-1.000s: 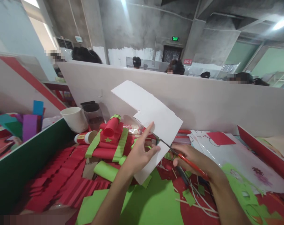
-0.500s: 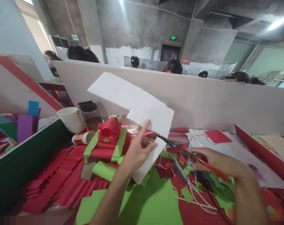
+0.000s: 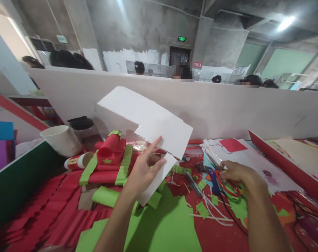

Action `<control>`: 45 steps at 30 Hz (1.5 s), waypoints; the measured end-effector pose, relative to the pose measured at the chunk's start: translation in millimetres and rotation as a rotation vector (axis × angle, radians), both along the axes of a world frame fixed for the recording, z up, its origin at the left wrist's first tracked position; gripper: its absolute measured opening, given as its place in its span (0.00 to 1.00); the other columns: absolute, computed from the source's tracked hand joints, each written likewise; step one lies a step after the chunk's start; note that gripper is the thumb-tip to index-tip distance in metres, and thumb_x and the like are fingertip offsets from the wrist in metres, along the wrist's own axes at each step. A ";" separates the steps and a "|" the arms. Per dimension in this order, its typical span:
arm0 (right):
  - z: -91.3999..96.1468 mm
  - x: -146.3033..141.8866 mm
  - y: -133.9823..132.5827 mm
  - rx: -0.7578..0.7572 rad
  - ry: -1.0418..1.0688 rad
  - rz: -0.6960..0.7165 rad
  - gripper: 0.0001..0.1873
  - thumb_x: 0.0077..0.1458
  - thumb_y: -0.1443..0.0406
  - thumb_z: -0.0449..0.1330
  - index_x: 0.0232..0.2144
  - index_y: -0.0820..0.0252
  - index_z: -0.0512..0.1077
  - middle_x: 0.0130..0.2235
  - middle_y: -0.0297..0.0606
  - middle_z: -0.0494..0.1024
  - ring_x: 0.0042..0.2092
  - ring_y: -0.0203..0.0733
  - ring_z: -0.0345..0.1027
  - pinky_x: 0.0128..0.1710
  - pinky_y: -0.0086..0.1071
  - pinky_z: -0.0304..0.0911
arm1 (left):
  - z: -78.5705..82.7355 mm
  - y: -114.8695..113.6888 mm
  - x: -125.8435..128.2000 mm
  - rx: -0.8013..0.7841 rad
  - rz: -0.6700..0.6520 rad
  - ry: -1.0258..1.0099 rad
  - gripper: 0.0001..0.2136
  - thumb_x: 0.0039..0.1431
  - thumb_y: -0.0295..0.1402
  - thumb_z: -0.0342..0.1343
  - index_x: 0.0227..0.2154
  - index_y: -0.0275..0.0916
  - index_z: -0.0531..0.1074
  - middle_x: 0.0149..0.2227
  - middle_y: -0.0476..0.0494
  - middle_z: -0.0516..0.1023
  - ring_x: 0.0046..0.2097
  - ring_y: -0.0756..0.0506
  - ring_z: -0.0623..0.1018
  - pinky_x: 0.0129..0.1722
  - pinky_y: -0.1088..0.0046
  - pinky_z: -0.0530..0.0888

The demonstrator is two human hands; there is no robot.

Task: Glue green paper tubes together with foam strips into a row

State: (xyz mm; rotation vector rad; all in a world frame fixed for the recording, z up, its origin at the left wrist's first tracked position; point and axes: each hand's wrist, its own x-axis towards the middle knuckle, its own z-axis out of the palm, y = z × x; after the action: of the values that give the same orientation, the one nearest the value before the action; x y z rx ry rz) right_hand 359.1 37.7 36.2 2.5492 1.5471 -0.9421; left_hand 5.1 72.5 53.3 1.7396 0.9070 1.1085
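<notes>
My left hand grips a white sheet of card, its thumb and forefinger lying over the front. The card is raised and tilted above the work surface. A slit runs in from its right side, between the wide upper part and a lower strip beside my thumb. Off to the right, my right hand is closed on a pair of scissors with red handles. Their blades point up and left, apart from the card. Below them lie blue-handled pliers, partly covered.
Red rolled-paper work with green bands stands on the left, behind pleated red paper. A white cup and a dark-lidded jar are beside it. Green paper spreads in front. A white partition closes the back.
My right hand has drawn the scissors away from the card, to the right. My left hand still holds the card. The view has turned slightly to the right.
</notes>
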 end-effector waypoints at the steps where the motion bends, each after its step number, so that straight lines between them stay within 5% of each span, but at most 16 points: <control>1: -1.5 2.5 -1.0 -0.002 0.016 -0.013 0.20 0.43 0.67 0.61 0.42 0.59 0.66 0.16 0.26 0.65 0.19 0.38 0.62 0.19 0.27 0.52 | -0.5 0.4 0.4 0.000 0.005 0.003 0.32 0.59 0.38 0.56 0.65 0.44 0.52 0.48 0.40 0.77 0.44 0.41 0.77 0.46 0.63 0.73; 7: -12.2 -2.8 0.5 -0.066 0.104 0.013 0.23 0.41 0.62 0.66 0.42 0.57 0.66 0.13 0.25 0.64 0.18 0.38 0.62 0.19 0.28 0.55 | -1.5 1.8 2.7 0.007 -0.002 0.003 0.33 0.59 0.39 0.56 0.65 0.43 0.52 0.47 0.41 0.76 0.46 0.41 0.77 0.48 0.61 0.73; 12: -10.9 -6.9 0.5 -0.069 0.079 0.012 0.10 0.46 0.61 0.62 0.29 0.58 0.67 0.13 0.29 0.65 0.18 0.38 0.62 0.18 0.28 0.56 | -0.2 0.4 1.6 0.018 0.030 0.019 0.33 0.58 0.40 0.56 0.65 0.43 0.52 0.44 0.41 0.78 0.44 0.41 0.77 0.44 0.63 0.74; 16: -10.2 1.7 -5.7 -0.052 0.122 -0.096 0.08 0.49 0.62 0.60 0.26 0.58 0.63 0.13 0.29 0.64 0.17 0.36 0.61 0.19 0.28 0.57 | -0.1 -0.3 0.6 -0.006 0.031 0.034 0.35 0.58 0.41 0.56 0.66 0.43 0.50 0.41 0.43 0.79 0.41 0.41 0.77 0.41 0.64 0.75; 21: -10.8 11.4 -10.4 -0.064 0.184 -0.117 0.09 0.50 0.62 0.61 0.25 0.59 0.65 0.14 0.30 0.66 0.18 0.35 0.62 0.20 0.28 0.58 | -0.8 1.0 1.5 0.013 0.025 0.020 0.34 0.58 0.40 0.56 0.65 0.42 0.52 0.51 0.38 0.74 0.47 0.40 0.76 0.47 0.62 0.73; 25: 5.0 4.9 -13.6 -0.029 0.181 -0.091 0.13 0.55 0.56 0.59 0.34 0.61 0.69 0.19 0.36 0.73 0.20 0.37 0.66 0.19 0.27 0.56 | -1.1 0.8 3.6 0.019 0.001 0.027 0.33 0.58 0.39 0.56 0.65 0.45 0.53 0.57 0.39 0.69 0.51 0.39 0.74 0.47 0.63 0.73; 31: 45.4 -50.4 -10.4 0.338 0.634 0.108 0.30 0.57 0.46 0.54 0.54 0.58 0.64 0.43 0.47 0.78 0.38 0.44 0.75 0.26 0.28 0.66 | -2.8 -4.5 12.7 -0.021 -0.096 0.052 0.31 0.60 0.37 0.55 0.65 0.48 0.52 0.53 0.41 0.72 0.37 0.46 0.75 0.40 0.64 0.76; 37: 42.2 -88.1 10.3 0.811 0.922 0.038 0.28 0.55 0.50 0.59 0.53 0.58 0.65 0.48 0.46 0.76 0.41 0.45 0.73 0.27 0.29 0.67 | -3.2 -10.8 18.7 -0.035 -0.213 0.116 0.30 0.62 0.36 0.53 0.65 0.48 0.51 0.37 0.44 0.77 0.34 0.45 0.73 0.37 0.64 0.75; 42: 33.8 -85.0 19.0 1.003 1.042 -0.060 0.33 0.51 0.54 0.64 0.56 0.56 0.60 0.45 0.43 0.77 0.40 0.46 0.74 0.34 0.35 0.70 | 0.3 -15.4 19.7 0.011 -0.261 0.160 0.27 0.62 0.34 0.52 0.63 0.53 0.56 0.56 0.42 0.70 0.44 0.44 0.75 0.45 0.61 0.74; 45: 31.8 -60.3 18.6 1.135 0.945 -0.192 0.41 0.48 0.56 0.65 0.61 0.54 0.53 0.41 0.42 0.78 0.37 0.46 0.74 0.34 0.36 0.70 | 0.2 -11.8 16.2 0.046 -0.261 0.135 0.25 0.63 0.33 0.50 0.62 0.52 0.57 0.57 0.43 0.69 0.49 0.43 0.73 0.47 0.63 0.73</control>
State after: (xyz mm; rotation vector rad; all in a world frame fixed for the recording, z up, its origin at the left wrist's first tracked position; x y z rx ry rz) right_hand 298.8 56.2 68.0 3.1241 2.7280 -1.9174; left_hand 21.3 60.7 53.5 1.9259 0.7135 0.8560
